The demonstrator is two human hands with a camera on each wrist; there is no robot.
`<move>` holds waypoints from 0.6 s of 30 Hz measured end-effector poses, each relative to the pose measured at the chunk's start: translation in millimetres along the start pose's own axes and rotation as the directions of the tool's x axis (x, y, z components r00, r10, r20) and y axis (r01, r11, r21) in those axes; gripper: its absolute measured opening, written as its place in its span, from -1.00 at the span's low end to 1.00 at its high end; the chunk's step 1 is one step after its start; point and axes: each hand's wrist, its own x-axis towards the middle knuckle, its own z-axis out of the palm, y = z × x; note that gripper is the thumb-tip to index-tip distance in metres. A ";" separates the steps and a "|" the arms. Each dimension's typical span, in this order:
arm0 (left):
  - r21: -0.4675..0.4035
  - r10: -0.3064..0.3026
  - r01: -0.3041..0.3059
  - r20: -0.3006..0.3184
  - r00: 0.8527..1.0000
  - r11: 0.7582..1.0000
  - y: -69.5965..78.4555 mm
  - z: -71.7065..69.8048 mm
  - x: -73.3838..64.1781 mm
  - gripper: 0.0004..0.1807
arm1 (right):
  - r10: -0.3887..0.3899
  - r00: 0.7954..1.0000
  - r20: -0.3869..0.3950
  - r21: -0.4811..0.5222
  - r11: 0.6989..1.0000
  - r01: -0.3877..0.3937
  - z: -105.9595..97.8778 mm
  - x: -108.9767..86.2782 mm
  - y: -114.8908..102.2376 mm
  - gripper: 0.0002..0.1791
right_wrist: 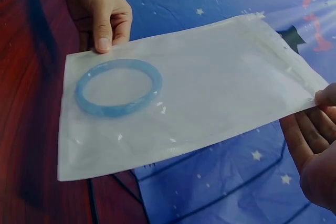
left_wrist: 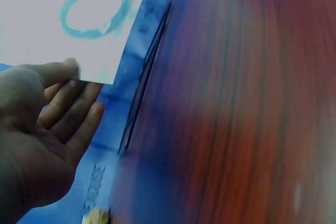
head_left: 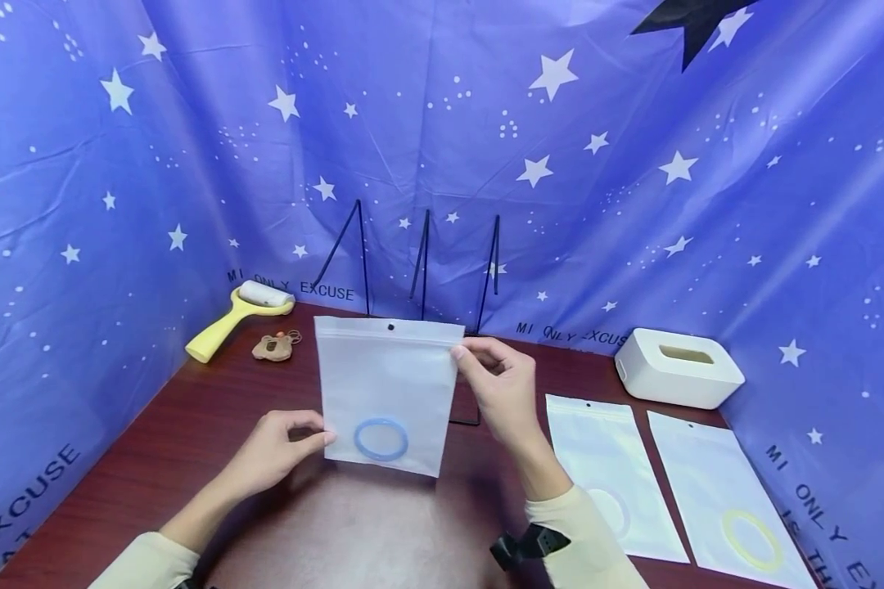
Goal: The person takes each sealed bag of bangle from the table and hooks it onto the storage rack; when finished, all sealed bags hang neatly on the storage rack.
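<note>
The right hand (head_left: 504, 388) pinches the bag (head_left: 390, 376) at its upper right corner, and the left hand (head_left: 283, 446) pinches it near the lower left corner — opposite ends, a hold that likely keeps the soft film flat. The bag is upright over the table (head_left: 147, 466), in front of the black rack (head_left: 425, 270). Inside, the blue ring (right_wrist: 113, 110) sits low, probably because it is loose and settles there. To the right, an inner bag (head_left: 593, 442) holding a pale ring (head_left: 624, 514) and an outer bag (head_left: 707, 474) holding a yellow ring (head_left: 729, 533) lie flat side by side, punched ends away from the person — perhaps to keep them apart and readable. Beyond them stands a slotted white box (head_left: 656, 384); its contents cannot be made out. At far left lie a roller (head_left: 237, 312) and a brown trinket (head_left: 271, 348).
</note>
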 end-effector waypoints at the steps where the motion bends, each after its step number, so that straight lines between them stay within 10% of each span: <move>1: 0.008 -0.006 0.006 -0.005 1.000 1.000 -2.5 -4.7 -1.6 -0.89 | -0.008 1.000 0.010 0.002 1.000 0.008 4.7 0.7 0.4 -0.87; 18: -0.033 -0.191 0.189 -0.066 0.979 0.981 -41.0 -60.9 0.4 -0.72 | -0.036 0.997 0.074 0.098 0.995 0.029 76.0 32.1 6.3 -0.85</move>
